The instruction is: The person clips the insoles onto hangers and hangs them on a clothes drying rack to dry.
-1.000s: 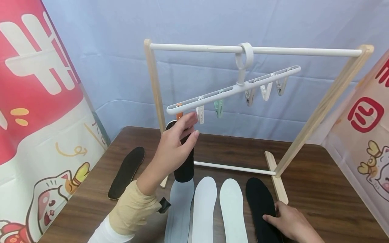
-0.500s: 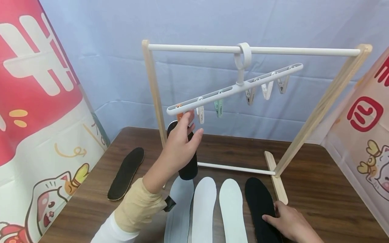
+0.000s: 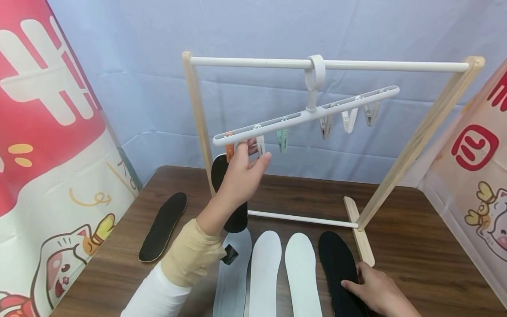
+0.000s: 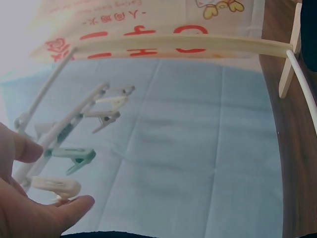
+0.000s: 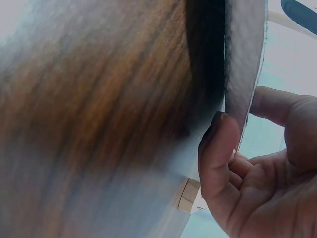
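Beneath the left end of the white clip hanger (image 3: pixel 277 123), my left hand (image 3: pixel 242 174) reaches up around a white clothespin (image 3: pixel 260 146). In the left wrist view the thumb is right at the clothespin's lower side, with the fingers spread by the hanger bar. A black insole (image 3: pixel 236 219) hangs from an orange clothespin (image 3: pixel 229 152), partly hidden by that hand and arm. At the lower right, my right hand (image 3: pixel 376 286) pinches the edge of another black insole (image 3: pixel 338 266) between thumb and fingers; the right wrist view shows its pale underside (image 5: pixel 242 64).
A grey insole (image 3: pixel 233 281) and two white insoles (image 3: pixel 266 273) lie in a row on the wooden table (image 3: pixel 420 246). Another black insole (image 3: pixel 163 226) lies at left. The wooden rack (image 3: pixel 420 132) carries the hanger, which has a green clothespin (image 3: pixel 282 141) and several others.
My left hand has moved right from beside the orange clothespin to the white one. The hung black insole swung right, then back left, and the hanger turned slightly. My right hand stays put.
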`<state>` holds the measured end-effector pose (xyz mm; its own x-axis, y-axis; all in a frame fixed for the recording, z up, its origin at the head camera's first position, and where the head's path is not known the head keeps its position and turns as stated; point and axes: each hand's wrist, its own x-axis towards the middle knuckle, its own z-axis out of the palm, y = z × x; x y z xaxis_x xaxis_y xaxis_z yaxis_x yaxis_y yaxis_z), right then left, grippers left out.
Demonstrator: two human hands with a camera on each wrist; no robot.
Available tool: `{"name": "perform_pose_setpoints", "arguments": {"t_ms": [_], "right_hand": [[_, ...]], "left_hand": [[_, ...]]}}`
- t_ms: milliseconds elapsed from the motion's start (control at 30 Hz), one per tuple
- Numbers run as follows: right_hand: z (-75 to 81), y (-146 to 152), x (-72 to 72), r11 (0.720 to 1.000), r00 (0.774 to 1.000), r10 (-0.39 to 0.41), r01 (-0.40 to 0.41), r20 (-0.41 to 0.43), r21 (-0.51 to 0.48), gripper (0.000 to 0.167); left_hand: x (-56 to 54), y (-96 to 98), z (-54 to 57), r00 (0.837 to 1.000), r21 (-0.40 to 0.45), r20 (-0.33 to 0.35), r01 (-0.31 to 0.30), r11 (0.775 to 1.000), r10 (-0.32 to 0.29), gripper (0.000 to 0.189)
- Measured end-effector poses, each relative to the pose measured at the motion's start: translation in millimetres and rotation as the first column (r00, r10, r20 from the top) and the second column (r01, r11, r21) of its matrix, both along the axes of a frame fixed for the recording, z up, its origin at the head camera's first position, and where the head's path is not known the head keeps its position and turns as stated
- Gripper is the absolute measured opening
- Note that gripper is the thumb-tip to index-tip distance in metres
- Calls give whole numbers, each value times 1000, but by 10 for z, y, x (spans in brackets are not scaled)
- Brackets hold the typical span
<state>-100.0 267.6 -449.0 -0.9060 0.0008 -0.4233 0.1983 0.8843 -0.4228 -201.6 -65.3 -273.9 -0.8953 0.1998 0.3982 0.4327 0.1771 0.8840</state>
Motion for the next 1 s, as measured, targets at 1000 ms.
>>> {"name": "perform_pose_setpoints", "arguments": {"t_ms": [1000], "right_hand": [[3, -54, 43, 998, 999, -27, 26, -21, -53, 63]], "left_hand": [[-166, 42, 40, 1000, 56, 21, 14, 998, -15, 44]]}}
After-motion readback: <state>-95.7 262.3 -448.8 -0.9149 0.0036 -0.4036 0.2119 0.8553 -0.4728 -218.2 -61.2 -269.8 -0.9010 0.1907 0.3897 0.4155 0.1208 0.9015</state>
